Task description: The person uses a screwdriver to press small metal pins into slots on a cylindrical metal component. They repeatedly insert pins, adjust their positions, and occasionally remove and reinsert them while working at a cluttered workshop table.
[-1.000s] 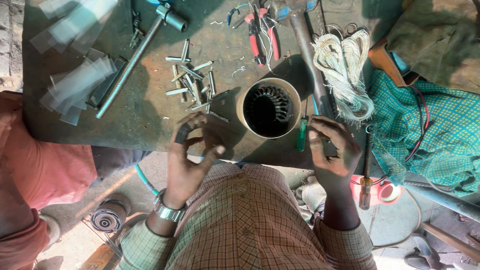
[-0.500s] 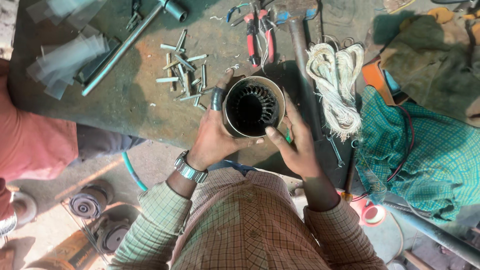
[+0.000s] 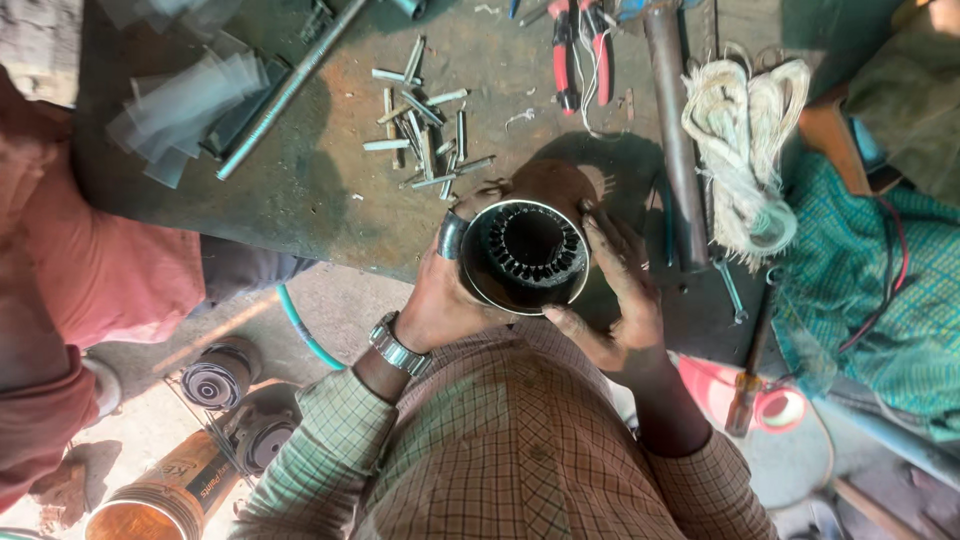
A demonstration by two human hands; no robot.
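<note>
A round metal motor stator [image 3: 524, 256], dark inside with slotted teeth, is held at the near edge of the worktable [image 3: 330, 205]. My left hand [image 3: 438, 300] grips its left side, a watch on the wrist. My right hand [image 3: 618, 290] cups its right side, fingers spread along the rim. Both hands lift it slightly toward me, open end facing up. Just beyond it lie several thin metal strips [image 3: 425, 130].
Red-handled pliers [image 3: 575, 50], a long metal bar [image 3: 672, 130] and a coil of white cord [image 3: 745, 140] lie at the back. Clear plastic sheets [image 3: 190, 100] and a pipe [image 3: 290, 90] sit left. A person in red [image 3: 90, 270] stands left; green cloth [image 3: 880, 290] lies right.
My hands closed around the stator and drew it toward the table's near edge; a second ago they were in front of it, the right holding a small green tool that I no longer see.
</note>
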